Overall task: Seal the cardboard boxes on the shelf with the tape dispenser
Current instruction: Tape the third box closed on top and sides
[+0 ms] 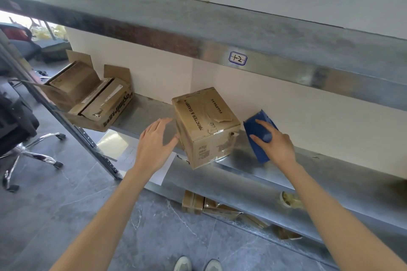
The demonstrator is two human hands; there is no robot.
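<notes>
Cardboard boxes on the shelf (231,167), count 4: one closed box (206,125) at centre, one open box (114,114) at left, and inside it a first inner box (74,82) and a second inner box (105,99). Count 1 tape dispenser (253,125); hands 2, left hand (154,149) and right hand (277,145). Also 1 handwritten label (237,58), 1 paper sheet (164,168), and 2 shoes, left shoe (182,264) and right shoe (213,265).

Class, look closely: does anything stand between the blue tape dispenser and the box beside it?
Nothing visible does. The blue tape dispenser, held by the right hand, lies just right of the box, with only bare shelf between them. The left hand is at the box's opposite side.
</notes>
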